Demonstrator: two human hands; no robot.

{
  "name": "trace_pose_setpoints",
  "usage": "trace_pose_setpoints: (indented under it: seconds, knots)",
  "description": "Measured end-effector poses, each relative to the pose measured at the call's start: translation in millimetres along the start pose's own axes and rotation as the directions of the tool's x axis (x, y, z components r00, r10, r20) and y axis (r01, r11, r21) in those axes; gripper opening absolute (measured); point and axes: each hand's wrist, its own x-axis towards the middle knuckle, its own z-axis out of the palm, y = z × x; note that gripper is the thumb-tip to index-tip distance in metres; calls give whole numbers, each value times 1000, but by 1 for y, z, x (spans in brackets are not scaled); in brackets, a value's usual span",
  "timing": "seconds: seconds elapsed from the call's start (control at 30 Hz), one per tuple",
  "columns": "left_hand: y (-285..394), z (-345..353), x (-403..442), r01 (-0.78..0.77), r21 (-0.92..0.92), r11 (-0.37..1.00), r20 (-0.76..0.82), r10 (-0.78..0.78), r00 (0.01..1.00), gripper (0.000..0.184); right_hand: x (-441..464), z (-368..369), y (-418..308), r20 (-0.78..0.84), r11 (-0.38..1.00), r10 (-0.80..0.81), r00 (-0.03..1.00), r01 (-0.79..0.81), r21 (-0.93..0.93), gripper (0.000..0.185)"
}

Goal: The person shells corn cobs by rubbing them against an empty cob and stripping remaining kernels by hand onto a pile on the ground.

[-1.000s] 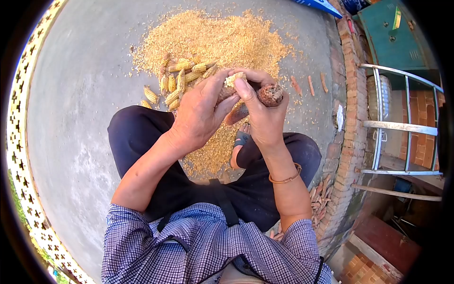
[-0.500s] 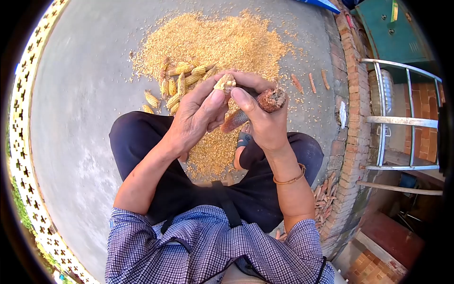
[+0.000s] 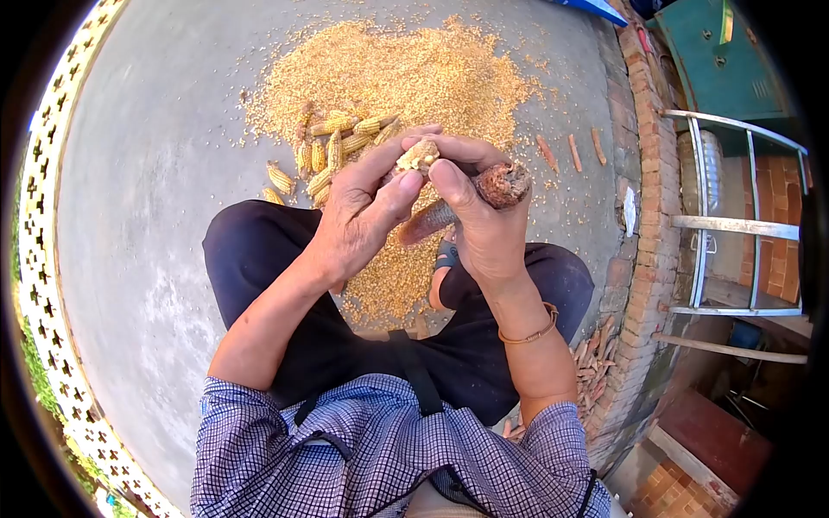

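Observation:
My left hand point(image 3: 363, 207) is closed around an ear of corn whose pale, partly kerneled tip point(image 3: 420, 155) shows between my thumbs. My right hand point(image 3: 490, 229) grips a stripped reddish corncob point(image 3: 503, 186); its thumb presses against the ear's tip. A greyish-brown cob-like length point(image 3: 423, 226) pokes out below my right fingers. The rest of the ear is hidden by the fingers. Just beyond my left hand lie several unshelled corn ears point(image 3: 335, 147), beside a wide heap of loose kernels point(image 3: 397, 78). More kernels point(image 3: 389, 281) cover the floor between my legs.
Several bare cobs point(image 3: 575, 153) are on the concrete at right, and a pile of cobs point(image 3: 594, 367) rests by my right knee. A low brick edge point(image 3: 646, 216) runs along the right, with a metal railing point(image 3: 734, 224) and a green cabinet point(image 3: 721, 60) beyond.
The ear's tip between my thumbs has turned slightly and shows a different face. Both hands keep their hold in nearly the same place. The view has shifted slightly.

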Motion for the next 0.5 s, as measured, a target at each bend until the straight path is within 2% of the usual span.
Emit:
trace_pose_setpoints:
  seconds: [0.1, 0.2, 0.27, 0.33, 0.5]
  knots:
    - [-3, -2, 0, 13, 169, 986, 6, -14, 1000, 49, 1, 0, 4, -17, 994, -71, 997, 70, -89, 17]
    - [0, 1, 1, -100, 170, 980, 22, 97, 995, 53, -1, 4, -3, -26, 993, -62, 998, 59, -102, 19]
    - [4, -4, -2, 0, 196, 981, 47, -9, 999, 55, -2, 3, -1, -30, 993, -71, 997, 68, -94, 20]
    - [3, -5, -2, 11, 214, 977, 52, -22, 998, 57, -1, 1, 2, -36, 996, -64, 997, 62, -68, 20]
    - [0, 0, -1, -108, 234, 966, 2, 111, 994, 59, 1, 2, 1, -7, 995, -63, 998, 62, -79, 22]
